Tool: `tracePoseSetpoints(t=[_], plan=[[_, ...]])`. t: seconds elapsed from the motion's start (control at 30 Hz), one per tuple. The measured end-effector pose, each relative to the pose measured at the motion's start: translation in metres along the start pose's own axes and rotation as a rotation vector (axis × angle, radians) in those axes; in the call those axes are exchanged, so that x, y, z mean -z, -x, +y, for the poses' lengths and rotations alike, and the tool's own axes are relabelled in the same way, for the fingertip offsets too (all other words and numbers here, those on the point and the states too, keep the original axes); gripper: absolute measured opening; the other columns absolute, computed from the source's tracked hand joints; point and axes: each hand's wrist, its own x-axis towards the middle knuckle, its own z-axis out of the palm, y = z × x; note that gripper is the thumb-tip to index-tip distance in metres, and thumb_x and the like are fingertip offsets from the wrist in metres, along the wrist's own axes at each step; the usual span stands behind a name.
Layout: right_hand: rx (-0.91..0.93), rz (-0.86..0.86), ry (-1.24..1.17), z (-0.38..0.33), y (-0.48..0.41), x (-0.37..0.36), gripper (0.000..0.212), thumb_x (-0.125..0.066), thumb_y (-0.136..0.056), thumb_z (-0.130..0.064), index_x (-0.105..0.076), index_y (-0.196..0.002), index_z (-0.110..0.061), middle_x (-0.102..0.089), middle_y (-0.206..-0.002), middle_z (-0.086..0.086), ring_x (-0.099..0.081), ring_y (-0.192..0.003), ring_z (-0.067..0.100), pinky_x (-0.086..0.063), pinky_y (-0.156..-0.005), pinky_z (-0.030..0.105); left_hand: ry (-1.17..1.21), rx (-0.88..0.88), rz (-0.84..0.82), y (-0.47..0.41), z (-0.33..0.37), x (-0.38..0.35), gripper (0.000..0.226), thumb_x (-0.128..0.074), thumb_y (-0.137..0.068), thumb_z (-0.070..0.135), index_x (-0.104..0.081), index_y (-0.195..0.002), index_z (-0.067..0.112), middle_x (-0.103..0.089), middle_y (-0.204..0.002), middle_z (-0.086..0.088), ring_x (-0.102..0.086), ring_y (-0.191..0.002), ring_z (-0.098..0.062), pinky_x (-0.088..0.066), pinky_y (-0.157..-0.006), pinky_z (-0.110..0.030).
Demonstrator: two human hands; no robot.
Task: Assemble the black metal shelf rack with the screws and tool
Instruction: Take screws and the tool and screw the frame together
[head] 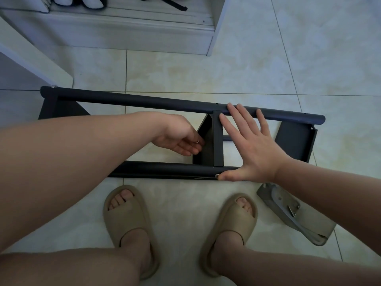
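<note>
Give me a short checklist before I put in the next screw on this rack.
1. Right hand presses far tube and near tube steady: ok.
2. Left hand pinches small metal piece: ok.
3. Middle panel stands between the tubes: ok.
4. Screw beside the thumb fully tight: cannot tell.
5. Tool at hand: cannot tell; only the plastic bag shows.

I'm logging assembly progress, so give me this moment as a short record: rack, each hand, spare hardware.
rack: black shelf rack lying on the tiled floor, middle panel set between its two tubes
left hand: seems to pinch a small silver fastener beside the middle panel
right hand: open, fingers on the far tube, thumb on the near tube beside a screw head
hardware: plastic bag with metal parts, on the floor near the rack's right end
</note>
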Motion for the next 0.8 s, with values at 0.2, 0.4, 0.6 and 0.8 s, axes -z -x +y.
tracePoseSetpoints(t=[0.2, 0.4, 0.6, 0.8], plan=[[-0.002, -0.009, 0.007, 0.0, 0.0, -0.001, 0.131, -0.02, -0.068, -0.103, 0.002, -0.163, -0.016, 0.01, -0.17, 0.011, 0.012, -0.157, 0.029, 0.0, -0.122, 0.066, -0.055, -0.027, -0.057, -0.007, -0.002, 0.004, 0.019, -0.055, -0.099, 0.005, -0.067, -0.114, 0.009, -0.077, -0.096, -0.005, -0.075, -0.083, -0.013, -0.058, -0.071, -0.023], [-0.009, -0.024, 0.018, 0.0, -0.001, 0.001, 0.132, -0.023, -0.068, -0.102, -0.002, -0.163, -0.013, 0.008, -0.17, 0.014, 0.01, -0.157, 0.032, 0.001, -0.121, 0.067, -0.165, -0.018, -0.091, -0.012, -0.001, -0.001, 0.017, -0.061, -0.097, 0.008, -0.065, -0.113, 0.011, -0.078, -0.097, -0.004, -0.075, -0.089, -0.013, -0.057, -0.062, -0.018], [-0.014, -0.022, 0.029, 0.001, -0.002, 0.001, 0.134, -0.033, -0.067, -0.101, -0.004, -0.163, -0.012, 0.004, -0.17, 0.016, 0.008, -0.157, 0.033, 0.002, -0.121, 0.067, -0.177, -0.011, -0.168, -0.02, -0.004, -0.017, 0.011, -0.063, -0.092, 0.002, -0.07, -0.097, 0.009, -0.078, -0.091, -0.006, -0.076, -0.083, -0.015, -0.058, -0.068, -0.024], [-0.009, -0.01, 0.029, 0.0, -0.003, 0.0, 0.134, -0.033, -0.067, -0.101, -0.005, -0.163, -0.012, 0.002, -0.17, 0.017, 0.004, -0.157, 0.035, 0.002, -0.121, 0.066, -0.079, 0.038, -0.304, -0.017, -0.007, -0.027, 0.02, -0.059, -0.089, -0.008, -0.071, -0.096, 0.006, -0.077, -0.09, -0.009, -0.075, -0.081, -0.018, -0.057, -0.065, -0.023]])
